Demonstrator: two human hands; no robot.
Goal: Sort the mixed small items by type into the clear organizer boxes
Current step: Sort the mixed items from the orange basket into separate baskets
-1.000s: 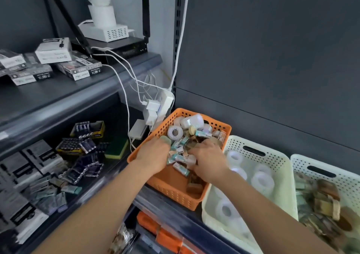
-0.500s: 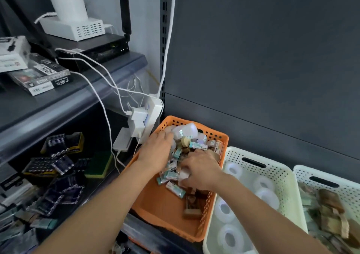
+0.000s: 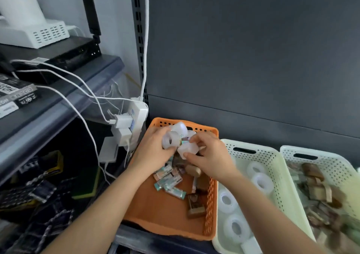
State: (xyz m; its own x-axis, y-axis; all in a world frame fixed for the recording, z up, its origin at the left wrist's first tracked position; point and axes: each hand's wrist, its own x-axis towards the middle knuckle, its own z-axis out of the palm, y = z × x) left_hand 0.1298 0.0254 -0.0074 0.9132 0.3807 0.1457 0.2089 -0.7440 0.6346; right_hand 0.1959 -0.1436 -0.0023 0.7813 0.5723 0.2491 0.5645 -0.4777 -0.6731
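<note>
Both over the orange basket, left hand grips a tape roll, right hand pinches a translucent white piece.

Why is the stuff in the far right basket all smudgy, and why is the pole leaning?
Head view: the brown items in the far-right cream basket blur near the frame edge; the wide-angle lens tilts the shelf upright; mid-frame, the left hand gripping a tape roll and the right hand pinching a white plastic piece look sharper, in soft light without glare.
</note>
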